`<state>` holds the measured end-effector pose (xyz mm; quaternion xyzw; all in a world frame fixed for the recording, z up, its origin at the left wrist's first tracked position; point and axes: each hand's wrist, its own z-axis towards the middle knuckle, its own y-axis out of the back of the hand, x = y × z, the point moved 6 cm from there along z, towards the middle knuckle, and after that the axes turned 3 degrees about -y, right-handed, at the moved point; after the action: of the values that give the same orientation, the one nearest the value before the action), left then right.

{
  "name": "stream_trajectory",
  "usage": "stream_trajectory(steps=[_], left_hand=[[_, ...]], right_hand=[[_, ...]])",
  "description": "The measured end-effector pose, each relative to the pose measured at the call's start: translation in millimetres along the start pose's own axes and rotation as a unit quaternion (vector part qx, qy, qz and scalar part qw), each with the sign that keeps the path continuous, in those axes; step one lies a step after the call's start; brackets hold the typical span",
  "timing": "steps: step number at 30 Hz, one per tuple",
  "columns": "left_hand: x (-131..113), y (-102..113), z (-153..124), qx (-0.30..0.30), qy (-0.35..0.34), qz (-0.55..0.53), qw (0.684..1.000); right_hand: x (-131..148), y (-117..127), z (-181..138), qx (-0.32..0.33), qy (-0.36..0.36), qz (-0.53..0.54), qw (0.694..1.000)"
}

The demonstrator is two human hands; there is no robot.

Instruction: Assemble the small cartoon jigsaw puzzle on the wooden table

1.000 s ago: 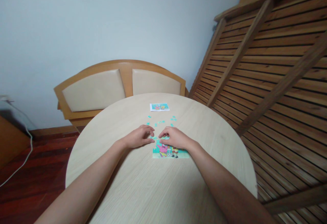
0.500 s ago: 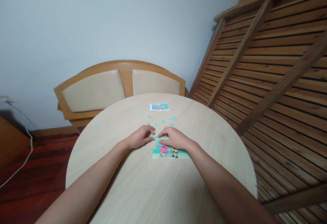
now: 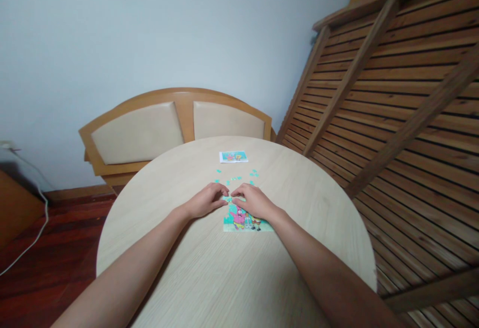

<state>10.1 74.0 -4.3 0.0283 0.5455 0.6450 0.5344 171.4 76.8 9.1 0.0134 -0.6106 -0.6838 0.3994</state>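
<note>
A partly assembled jigsaw puzzle (image 3: 239,222) with a pink and a yellow cartoon figure lies flat on the table before me. My left hand (image 3: 207,201) is at its upper left corner, thumb and fingers curled around a small turquoise jigsaw piece (image 3: 228,199). From the other side my right hand (image 3: 253,202) meets the same piece, its fingertips close to the left ones. My right palm and wrist hide the puzzle's upper right part. Just beyond my fingers, several loose turquoise pieces (image 3: 235,178) are scattered.
A picture card (image 3: 234,157) with the same figures lies farther back on the round pale table (image 3: 209,268). Behind the table stands a wooden headboard (image 3: 185,113) with cream panels. A slatted wooden frame (image 3: 374,108) leans at the right. A white cable (image 3: 47,213) hangs at the left.
My right hand has shifted slightly left and away from me, uncovering more of the pink figure. My left fingertips have edged a little to the right; the loose pieces stayed put.
</note>
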Motion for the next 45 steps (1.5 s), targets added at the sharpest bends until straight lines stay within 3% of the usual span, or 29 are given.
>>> stream_trajectory(steps=[20,45], left_hand=[[-9.0,2.6,0.3,0.011,-0.012,-0.007,1.000],[-8.0,3.4,-0.6,0.026,-0.022,0.020,0.999]], right_hand=[[2.9,0.4,0.9,0.003,-0.020,0.041,0.999],[1.8,1.5,-1.4,0.007,-0.009,0.010,1.000]])
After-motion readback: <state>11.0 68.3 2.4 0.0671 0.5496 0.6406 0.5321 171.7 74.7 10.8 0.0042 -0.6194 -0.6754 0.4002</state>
